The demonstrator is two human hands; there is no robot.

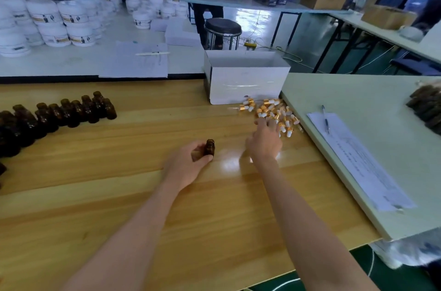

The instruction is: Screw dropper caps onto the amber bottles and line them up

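My left hand (188,161) grips one uncapped amber bottle (210,147), upright on the wooden table (143,195). My right hand (265,139) reaches forward with its fingers spread at the near edge of a pile of gold-and-white dropper caps (272,111); whether a fingertip pinches a cap is hidden. Several uncapped amber bottles (71,111) stand in a rough row at the left of the table.
An open white box (245,78) stands just behind the caps. A pale green table (358,99) at the right carries papers (358,159), a pen (325,120) and more dark bottles (427,104). White tubs (59,18) crowd the far left table.
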